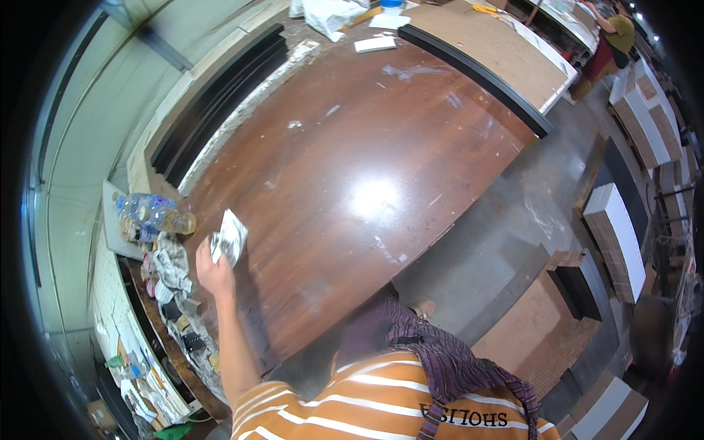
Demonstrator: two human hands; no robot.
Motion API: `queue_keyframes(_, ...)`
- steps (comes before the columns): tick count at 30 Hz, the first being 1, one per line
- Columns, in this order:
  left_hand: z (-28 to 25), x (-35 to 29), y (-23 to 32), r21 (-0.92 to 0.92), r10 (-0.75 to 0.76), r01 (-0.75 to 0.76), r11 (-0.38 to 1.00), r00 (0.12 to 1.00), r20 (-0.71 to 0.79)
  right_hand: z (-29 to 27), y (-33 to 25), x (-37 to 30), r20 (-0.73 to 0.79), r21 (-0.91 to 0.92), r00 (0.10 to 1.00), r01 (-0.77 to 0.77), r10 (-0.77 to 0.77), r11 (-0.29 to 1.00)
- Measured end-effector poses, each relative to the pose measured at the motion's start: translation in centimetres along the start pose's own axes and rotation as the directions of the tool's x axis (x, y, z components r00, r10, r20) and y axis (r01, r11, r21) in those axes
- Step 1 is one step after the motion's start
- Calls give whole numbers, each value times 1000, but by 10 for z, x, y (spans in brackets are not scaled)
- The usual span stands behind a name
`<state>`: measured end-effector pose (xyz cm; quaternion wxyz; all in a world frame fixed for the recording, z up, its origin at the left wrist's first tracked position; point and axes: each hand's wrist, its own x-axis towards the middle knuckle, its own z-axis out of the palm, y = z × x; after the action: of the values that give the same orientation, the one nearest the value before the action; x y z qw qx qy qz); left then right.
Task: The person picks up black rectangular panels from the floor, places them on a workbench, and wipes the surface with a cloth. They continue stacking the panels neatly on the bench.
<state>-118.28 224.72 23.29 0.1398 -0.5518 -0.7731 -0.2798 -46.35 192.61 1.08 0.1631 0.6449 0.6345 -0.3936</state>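
My left hand [215, 273] is closed on a crumpled white and grey wad [232, 238], which could be cloth or paper. It is held over the left end of a large glossy brown wooden tabletop [315, 191], and I cannot tell whether the wad touches the surface. White smudges and specks mark the brown surface, and a bright reflection lies at its middle. Just left of the hand stand several clear plastic bottles [150, 216], one with amber liquid. My right hand does not show.
Stacked black strips [220, 103] lie along the far left edge, and a long black strip [477, 77] borders the far right. Crumpled rags and litter [172, 268] fill the left side. White-faced panel stacks [616, 242] stand on the right. A co-worker [612, 44] is far right.
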Motion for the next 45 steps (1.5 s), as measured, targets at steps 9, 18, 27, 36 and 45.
queue_keyframes(9, -31, 2, -55, 607, -405, 119, 785, 841, 358, -96, -26, 85, -277, -113, 953, 91, -120, 989)
queue_keyframes(18, 171, 68, 177, -598, 456, -137, 790, 783, 423, -34, -81, -2, -148, 697, 772, -363, 619, 619)
queue_keyframes(27, 185, -74, 546, -931, 896, -3, 366, 272, 351, 94, -60, -34, 122, 801, 672, -501, 730, 328)
queue_keyframes(36, 194, -257, 763, -924, 846, -134, 359, -370, 382, 50, 120, -3, 21, 844, 695, -397, 719, 360)
queue_keyframes(45, 230, -358, 942, -931, 646, -143, 335, -685, 338, -19, 284, -17, 103, 985, 319, -162, 942, -53)
